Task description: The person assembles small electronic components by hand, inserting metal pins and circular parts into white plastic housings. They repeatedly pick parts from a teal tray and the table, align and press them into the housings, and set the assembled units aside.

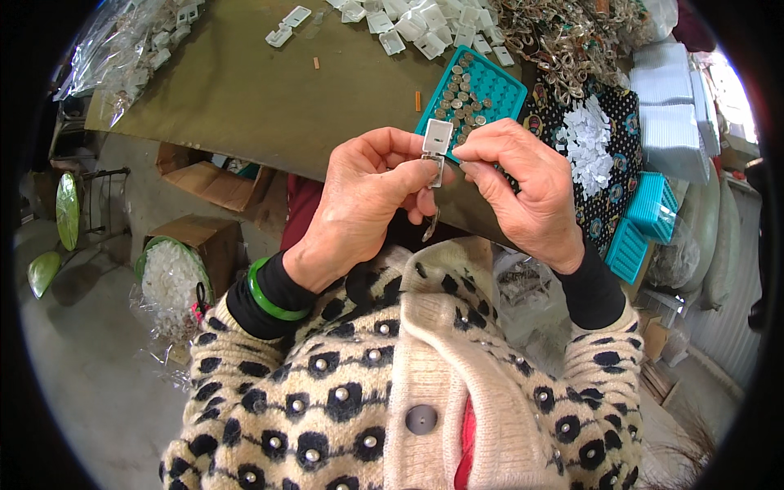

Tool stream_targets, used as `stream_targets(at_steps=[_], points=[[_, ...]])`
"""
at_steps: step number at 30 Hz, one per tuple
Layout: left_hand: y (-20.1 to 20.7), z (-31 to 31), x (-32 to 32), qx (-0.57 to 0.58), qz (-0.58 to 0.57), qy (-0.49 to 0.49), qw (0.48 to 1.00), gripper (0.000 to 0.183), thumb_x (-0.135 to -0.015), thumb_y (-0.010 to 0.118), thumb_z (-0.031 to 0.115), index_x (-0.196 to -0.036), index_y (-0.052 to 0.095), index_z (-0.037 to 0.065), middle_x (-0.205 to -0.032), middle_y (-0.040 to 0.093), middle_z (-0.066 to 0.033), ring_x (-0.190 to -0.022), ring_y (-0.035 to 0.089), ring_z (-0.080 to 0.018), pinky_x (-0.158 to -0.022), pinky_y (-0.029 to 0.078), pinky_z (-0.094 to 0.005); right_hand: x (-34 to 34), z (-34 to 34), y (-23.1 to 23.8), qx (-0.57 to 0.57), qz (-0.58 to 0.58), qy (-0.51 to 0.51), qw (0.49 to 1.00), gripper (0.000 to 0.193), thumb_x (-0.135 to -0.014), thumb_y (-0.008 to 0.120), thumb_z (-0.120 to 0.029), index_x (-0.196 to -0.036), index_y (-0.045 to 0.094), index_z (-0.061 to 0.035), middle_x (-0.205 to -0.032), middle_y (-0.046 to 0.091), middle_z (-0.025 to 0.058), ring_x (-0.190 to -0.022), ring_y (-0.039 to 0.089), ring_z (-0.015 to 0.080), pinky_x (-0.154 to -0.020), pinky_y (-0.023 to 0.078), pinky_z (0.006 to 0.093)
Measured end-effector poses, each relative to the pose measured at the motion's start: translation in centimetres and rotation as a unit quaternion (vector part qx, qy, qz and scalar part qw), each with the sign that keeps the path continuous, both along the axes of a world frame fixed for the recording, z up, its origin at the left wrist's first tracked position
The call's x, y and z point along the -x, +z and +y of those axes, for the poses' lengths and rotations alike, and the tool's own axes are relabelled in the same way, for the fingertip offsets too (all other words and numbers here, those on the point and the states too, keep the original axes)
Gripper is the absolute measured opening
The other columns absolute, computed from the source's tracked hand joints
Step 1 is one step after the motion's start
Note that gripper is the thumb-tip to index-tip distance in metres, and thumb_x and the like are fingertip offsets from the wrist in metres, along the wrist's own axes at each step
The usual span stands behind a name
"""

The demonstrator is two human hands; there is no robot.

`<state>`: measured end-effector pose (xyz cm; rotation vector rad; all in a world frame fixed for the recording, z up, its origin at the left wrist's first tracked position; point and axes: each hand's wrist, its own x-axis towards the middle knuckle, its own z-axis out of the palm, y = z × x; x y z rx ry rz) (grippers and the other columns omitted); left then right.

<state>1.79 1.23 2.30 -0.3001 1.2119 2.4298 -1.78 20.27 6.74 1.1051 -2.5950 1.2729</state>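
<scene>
Case (438, 137), small, white and hinged, is standing open above the near edge of the worktop (220, 106), and the left hand (355, 192) is pinching its lower half between thumb and fingers. The right hand (523, 184) is hovering just beside it, thumb and forefinger curling close together; I cannot tell whether they are gripping anything. Just beyond, a teal tray (502, 86) is holding round silver discs (463, 96). White cases (429, 24) are lying heaped farther back, and white pieces (586, 147) are resting on a patterned cloth (627, 135) to the right.
</scene>
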Motion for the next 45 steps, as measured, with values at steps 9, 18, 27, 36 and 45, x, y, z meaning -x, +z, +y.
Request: stream_targets(at_steps=[9,18,27,36,45], points=[[-0.3,-0.4,-0.7,-0.118,0.004,-0.002,0.993,0.025,-0.094,0.061,0.003,-0.117,0.059,-0.005,-0.105,0.069,-0.0160,-0.085,0.071,-0.0225,-0.067,0.060,-0.0295,-1.6,-1.2,-0.7,0.034,0.043,-0.091,0.994,0.017,-0.079,0.069,0.007,-0.094,0.066,-0.0005,-0.087,0.064,0.0114,-0.076,0.065,0.0260,-0.067,0.053,0.0325],[-1.3,-0.9,-0.8,-0.203,0.018,-0.001,0.979,0.031,-0.095,0.060,0.004,-0.125,0.057,-0.002,-0.111,0.068,-0.0163,-0.098,0.071,-0.0277,-0.072,0.061,-0.0311,-1.5,-2.5,-1.5,0.040,0.161,-0.095,0.982,0.022,-0.077,0.070,0.009,-0.096,0.063,0.0002,-0.089,0.062,0.0120,-0.076,0.064,0.0271,-0.065,0.053,0.0343],[-1.5,-1.1,-0.9,-0.218,0.016,0.013,0.976,0.028,-0.093,0.064,0.004,-0.120,0.060,-0.002,-0.096,0.069,-0.0134,-0.079,0.070,-0.0198,-0.060,0.057,-0.0265,-1.5,-3.6,-2.2,0.030,0.225,-0.094,0.969,0.025,-0.074,0.072,0.008,-0.096,0.062,0.0011,-0.089,0.060,0.0125,-0.077,0.061,0.0281,-0.064,0.051,0.0361],[-1.1,-1.5,-0.9,-0.157,0.025,0.025,0.987,0.021,-0.091,0.066,0.001,-0.110,0.064,-0.006,-0.088,0.069,-0.0119,-0.071,0.068,-0.0160,-0.056,0.056,-0.0244,-0.9,-2.7,-1.0,0.047,-0.011,-0.003,0.999,0.011,-0.086,0.066,0.004,-0.094,0.059,0.0005,-0.092,0.062,0.0107,-0.081,0.062,0.0206,-0.073,0.051,0.0305],[-0.4,-0.7,-1.1,-0.083,0.124,0.045,0.988,0.021,-0.089,0.070,0.005,-0.109,0.065,-0.002,-0.092,0.069,-0.0086,-0.080,0.067,-0.0137,-0.068,0.055,-0.0255,-1.4,-2.8,-0.9,0.392,-0.503,-0.023,0.770,0.027,-0.090,0.068,-0.006,-0.111,0.051,-0.0027,-0.107,0.059,0.0076,-0.095,0.059,0.0148,-0.080,0.050,0.0284]])
